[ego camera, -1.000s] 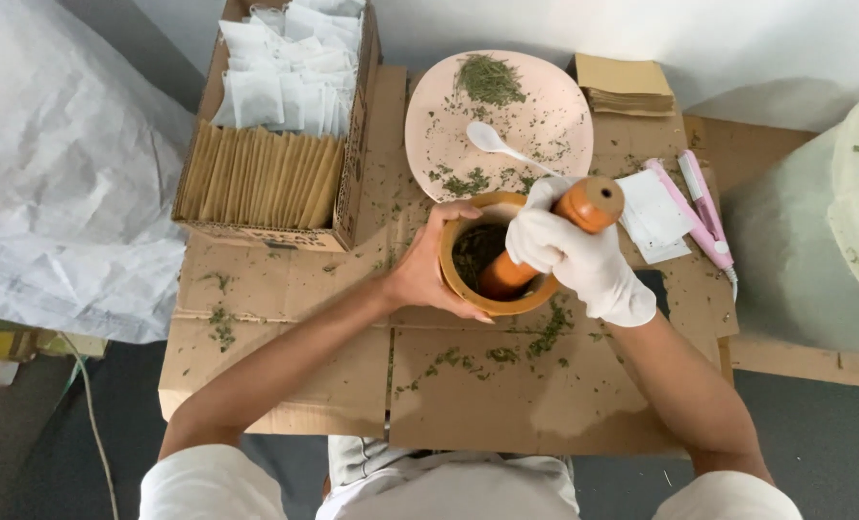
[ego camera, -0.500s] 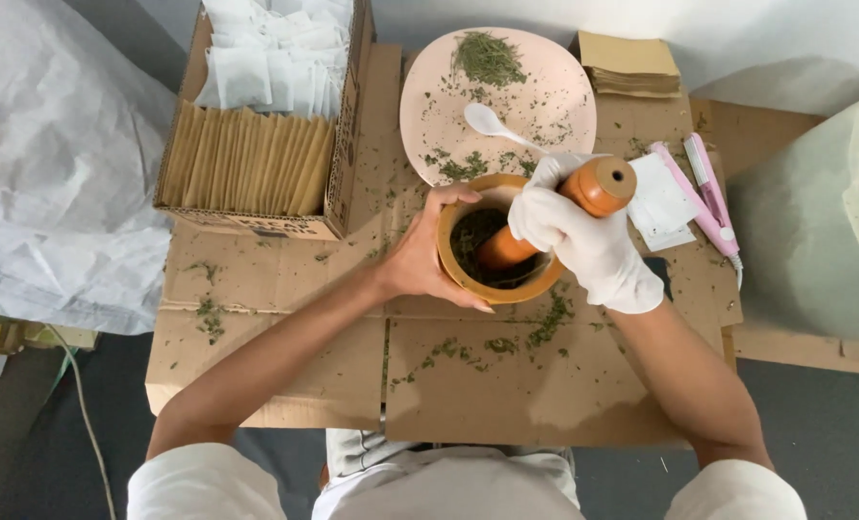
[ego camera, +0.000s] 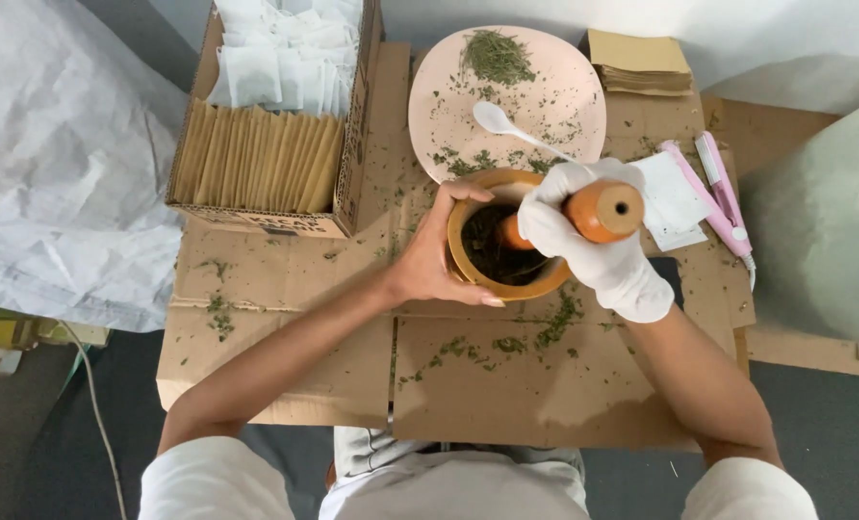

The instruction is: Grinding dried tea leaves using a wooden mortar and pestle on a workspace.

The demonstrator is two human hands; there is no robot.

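at the far left a crumpled white sheet (ego camera: 54,164) is spread beside the work surface, out of the way. next to it a cardboard box (ego camera: 270,207) is kept within reach, with brown paper envelopes (ego camera: 256,159) stood on edge in front and white sachets (ego camera: 285,58) packed behind them, so that each kind can be drawn singly. the flattened cardboard (ego camera: 285,289) serves as a tabletop and is strewn with green crumbs. the bare left hand (ego camera: 434,255) is wrapped around the near-left wall of the wooden mortar (ego camera: 535,284), apparently to steady it. the mortar stands at the centre, just below the pink plate (ego camera: 564,96), where dried herbs (ego camera: 497,56) and a white spoon (ego camera: 501,120) are laid close by. the gloved right hand (ego camera: 593,246) is closed firmly around the wooden pestle (ego camera: 604,210), which is tilted with its tip down in the dark herb inside the bowl. further right lie a stack of brown papers (ego camera: 639,63) and a pink handheld tool (ego camera: 713,197).
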